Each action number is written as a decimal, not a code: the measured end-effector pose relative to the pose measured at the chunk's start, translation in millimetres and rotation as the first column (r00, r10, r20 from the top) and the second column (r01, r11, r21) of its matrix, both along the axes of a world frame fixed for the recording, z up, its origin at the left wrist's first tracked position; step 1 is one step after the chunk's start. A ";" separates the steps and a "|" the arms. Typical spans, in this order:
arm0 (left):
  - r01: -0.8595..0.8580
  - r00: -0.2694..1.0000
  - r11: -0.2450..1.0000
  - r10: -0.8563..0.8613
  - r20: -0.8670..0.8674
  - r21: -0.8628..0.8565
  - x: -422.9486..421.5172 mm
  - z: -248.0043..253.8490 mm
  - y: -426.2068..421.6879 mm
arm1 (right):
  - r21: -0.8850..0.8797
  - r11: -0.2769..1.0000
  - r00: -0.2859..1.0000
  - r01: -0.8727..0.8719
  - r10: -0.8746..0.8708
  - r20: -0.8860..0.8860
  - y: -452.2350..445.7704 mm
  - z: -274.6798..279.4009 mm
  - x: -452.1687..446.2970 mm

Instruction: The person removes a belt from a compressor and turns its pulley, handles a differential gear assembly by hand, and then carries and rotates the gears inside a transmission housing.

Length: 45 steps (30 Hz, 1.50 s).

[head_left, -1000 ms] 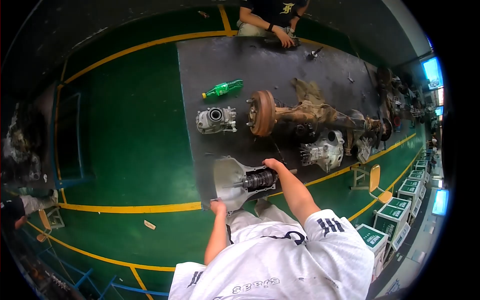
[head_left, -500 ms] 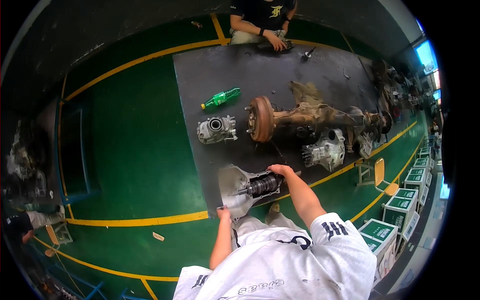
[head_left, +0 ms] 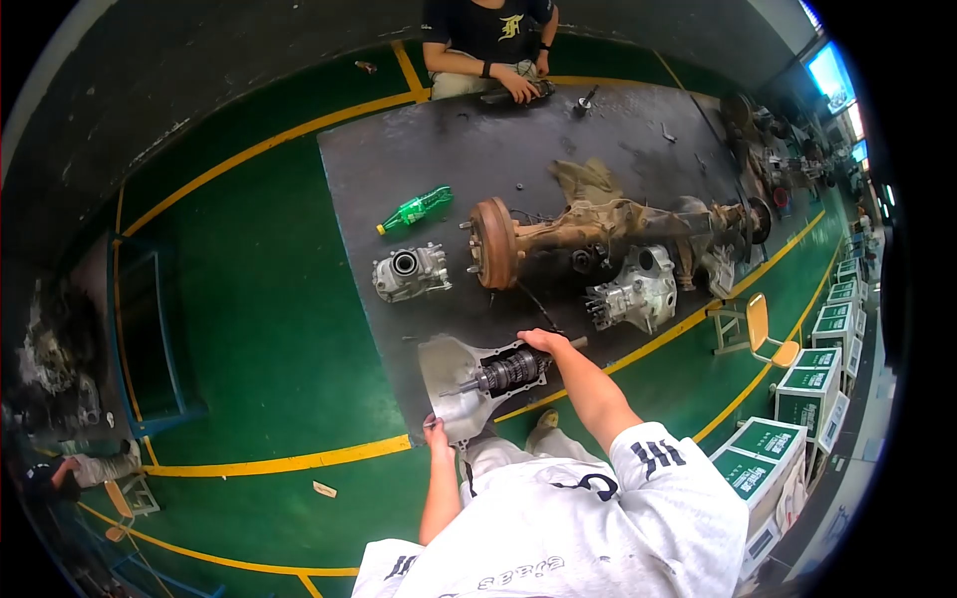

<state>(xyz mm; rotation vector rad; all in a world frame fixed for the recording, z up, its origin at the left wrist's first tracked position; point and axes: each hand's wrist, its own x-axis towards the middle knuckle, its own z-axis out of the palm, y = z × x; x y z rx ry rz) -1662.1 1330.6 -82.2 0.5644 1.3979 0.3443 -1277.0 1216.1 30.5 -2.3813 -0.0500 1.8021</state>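
Observation:
An open transmission housing, pale metal with a wide bell end, lies at the near edge of the table. Inside it a dark gear set on a shaft is exposed. My left hand is closed on the rim of the bell end, at the near left. Around the narrower far right end of the housing, my right hand is closed, its fingers partly hidden. Beyond the housing sit a smaller metal gear case and a ribbed metal casing.
A rusty axle with a brake drum stretches across the dark table. A green bottle lies behind the gear case. Across the table a person has a hand on a dark part. A yellow chair stands at right.
The camera view has shifted, so most of the table's contents appear farther left and slightly lower. Both my hands keep their hold on the housing, which shows no clear movement on the table.

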 end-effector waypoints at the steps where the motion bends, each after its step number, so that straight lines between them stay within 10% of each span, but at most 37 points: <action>1: 0.006 1.000 1.000 -0.006 0.000 0.004 1.8 -1.7 2.1 | 0.004 1.000 1.000 0.006 -0.006 0.000 3.8 7.5 0.9; 33: -0.098 0.995 0.976 0.099 -0.008 -0.194 -2.1 17.0 6.3 | 0.061 0.997 0.998 -0.057 0.059 -0.021 -12.0 7.7 -5.2; 45: 0.099 0.982 0.977 -0.127 -0.142 -0.189 -8.2 63.7 -11.6 | 0.034 0.883 0.871 0.468 -0.455 -0.183 -116.7 11.5 -55.3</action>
